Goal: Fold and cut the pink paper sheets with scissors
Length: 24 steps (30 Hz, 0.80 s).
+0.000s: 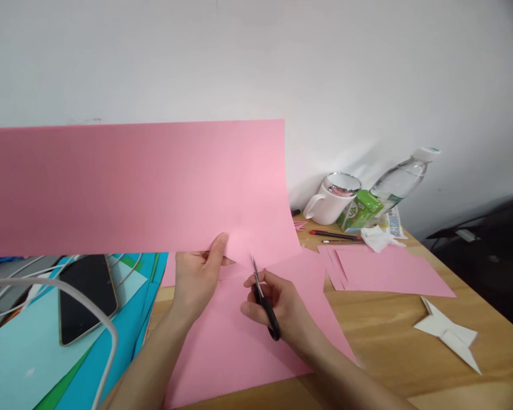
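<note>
A large pink paper sheet (154,182) stands raised in front of the wall, its lower edge pinched by my left hand (200,276), thumb in front. My right hand (277,302) grips a pair of scissors (265,307) with black handles. The blade tips point up and lie at the sheet's lower part, to the right of my left thumb. Whether the blades are parted I cannot tell. Under both hands, another pink sheet (256,353) lies flat on the wooden table (380,336). The fingers behind the raised sheet are partly hidden.
To the left, a phone (88,296) rests on blue and green papers (128,330), with a white cable (106,324) in front. At the back right are a white mug (331,199), a green box (361,209) and a bottle (402,179). Pink pieces (389,270) and a folded white paper star (448,333) lie right.
</note>
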Each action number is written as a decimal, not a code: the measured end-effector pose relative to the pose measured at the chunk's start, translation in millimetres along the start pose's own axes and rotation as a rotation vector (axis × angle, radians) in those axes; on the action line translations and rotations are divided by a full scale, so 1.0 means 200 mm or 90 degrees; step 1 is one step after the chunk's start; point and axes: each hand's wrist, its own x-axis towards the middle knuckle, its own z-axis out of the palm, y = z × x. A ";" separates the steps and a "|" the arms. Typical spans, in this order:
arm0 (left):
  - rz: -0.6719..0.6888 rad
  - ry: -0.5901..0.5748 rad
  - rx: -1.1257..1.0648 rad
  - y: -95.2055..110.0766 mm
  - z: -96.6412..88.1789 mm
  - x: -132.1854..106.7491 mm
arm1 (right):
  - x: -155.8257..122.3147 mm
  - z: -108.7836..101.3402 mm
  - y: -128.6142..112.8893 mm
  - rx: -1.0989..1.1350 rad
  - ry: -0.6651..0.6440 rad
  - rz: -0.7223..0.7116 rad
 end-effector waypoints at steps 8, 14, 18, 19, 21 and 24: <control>-0.037 0.017 0.054 0.00 0.00 0.00 | -0.01 0.01 -0.01 0.005 -0.021 -0.004; -0.022 0.011 0.035 0.01 0.00 0.00 | -0.01 0.01 -0.01 0.003 -0.012 -0.005; -0.026 0.006 0.019 0.01 0.00 0.00 | -0.01 0.00 0.00 -0.001 -0.007 -0.002; -0.030 0.003 0.016 0.01 0.00 0.00 | -0.01 0.00 0.00 -0.004 -0.005 -0.002; -0.033 -0.002 0.009 0.02 0.00 0.00 | -0.01 0.00 0.01 -0.010 -0.001 -0.004; -0.038 0.005 0.014 0.02 0.00 0.00 | -0.01 0.00 0.02 -0.014 0.009 -0.002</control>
